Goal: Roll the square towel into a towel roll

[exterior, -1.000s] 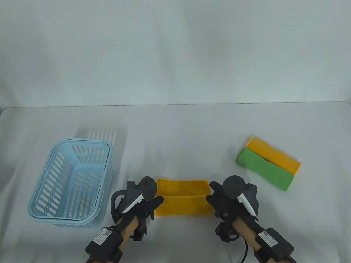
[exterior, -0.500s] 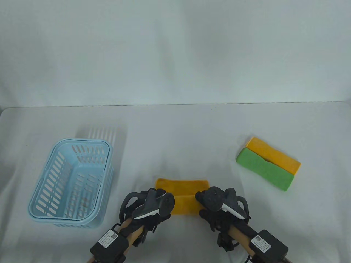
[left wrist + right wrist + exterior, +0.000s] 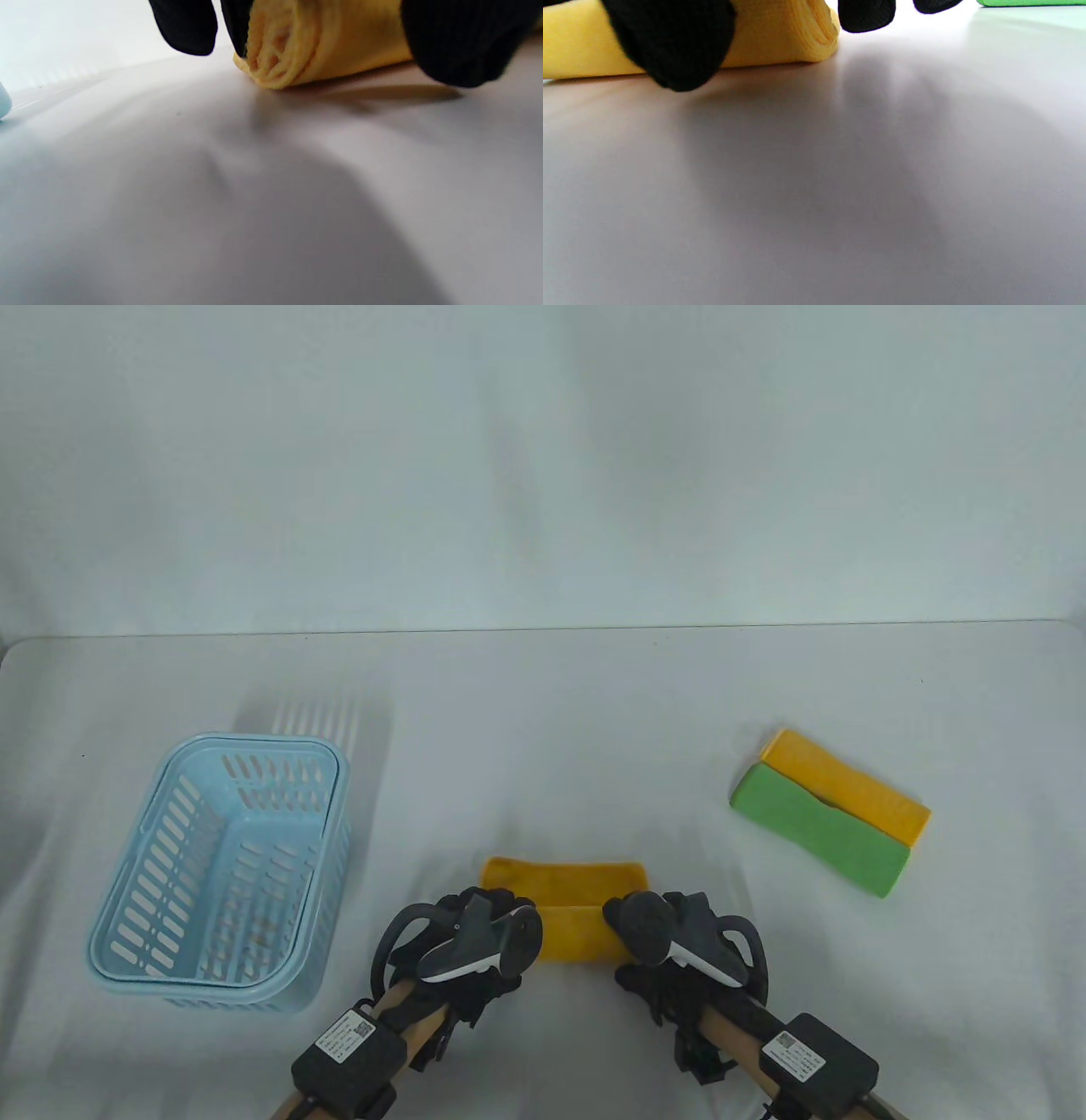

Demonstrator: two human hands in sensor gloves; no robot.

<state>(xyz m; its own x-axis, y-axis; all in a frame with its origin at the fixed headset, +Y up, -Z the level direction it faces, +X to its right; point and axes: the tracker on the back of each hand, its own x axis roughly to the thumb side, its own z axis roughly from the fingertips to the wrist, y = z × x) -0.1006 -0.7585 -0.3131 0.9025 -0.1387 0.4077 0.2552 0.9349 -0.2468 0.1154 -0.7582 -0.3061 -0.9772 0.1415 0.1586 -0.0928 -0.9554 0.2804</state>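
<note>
Towel: the yellow towel point(image 3: 564, 903) lies on the white surface point(image 3: 543, 712), near the front, partly rolled; the rolled part is at the front, with a flat piece behind it.
Left hand point(image 3: 475, 937): its fingers point(image 3: 462, 38) curl over the roll's left end.
Right hand point(image 3: 670, 937): its fingers point(image 3: 670, 42) curl over the right end.
Basket: a blue basket point(image 3: 136, 899) sits well to the left.
Other towels: a green towel point(image 3: 819, 830) and an orange towel point(image 3: 848, 793) lie touching, off to the right.

Even, soft, bright light over the bench point(image 3: 543, 712). Slatted shadow falls behind the basket point(image 3: 222, 874); faint grey shadows lie around it. No glare. Both wrist views: broad dim shadows on the bench, gloved fingers point(image 3: 462, 38) blurred, far background washed out white.
</note>
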